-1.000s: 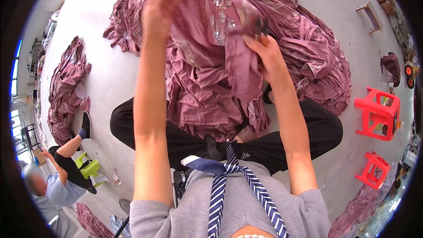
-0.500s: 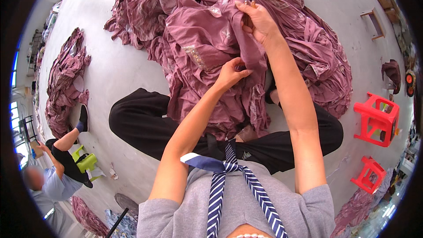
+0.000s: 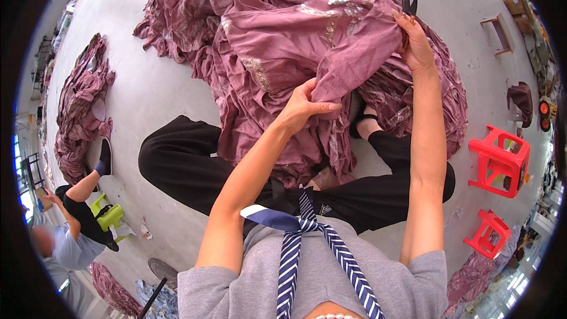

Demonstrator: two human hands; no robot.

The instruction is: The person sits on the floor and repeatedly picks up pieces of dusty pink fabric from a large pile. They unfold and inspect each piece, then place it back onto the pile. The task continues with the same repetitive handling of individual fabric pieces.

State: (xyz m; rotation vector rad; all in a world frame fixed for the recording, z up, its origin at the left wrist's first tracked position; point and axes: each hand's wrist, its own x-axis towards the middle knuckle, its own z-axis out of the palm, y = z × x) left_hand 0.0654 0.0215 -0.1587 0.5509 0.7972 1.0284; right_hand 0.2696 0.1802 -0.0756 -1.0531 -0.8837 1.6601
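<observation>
A mauve garment [image 3: 277, 35] with pale sequin patches is stretched between my hands over the heap. My left hand [image 3: 304, 108] pinches its lower edge, thumb on the near side. Up and to the right, my right hand [image 3: 416, 44] grips another part of the edge between thumb and fingers. That same hand also keeps hold of dark thread snips [image 3: 409, 6], whose two blades point away from me, slightly apart. Their handles are hidden inside the fingers. The snips' blades stand clear of the cloth that I hold.
A big heap of mauve garments [image 3: 171, 15] lies on the floor before my crossed legs. Another pile [image 3: 82, 106] is at left, near a seated person [image 3: 77, 242] and a green stool [image 3: 111, 218]. Two red stools [image 3: 502, 159] stand at right, with a wooden stool [image 3: 502, 35] farther off.
My right hand has moved right with the snips and the garment's edge, spreading the cloth wider. My left hand has shifted slightly and now pinches the lower edge.
</observation>
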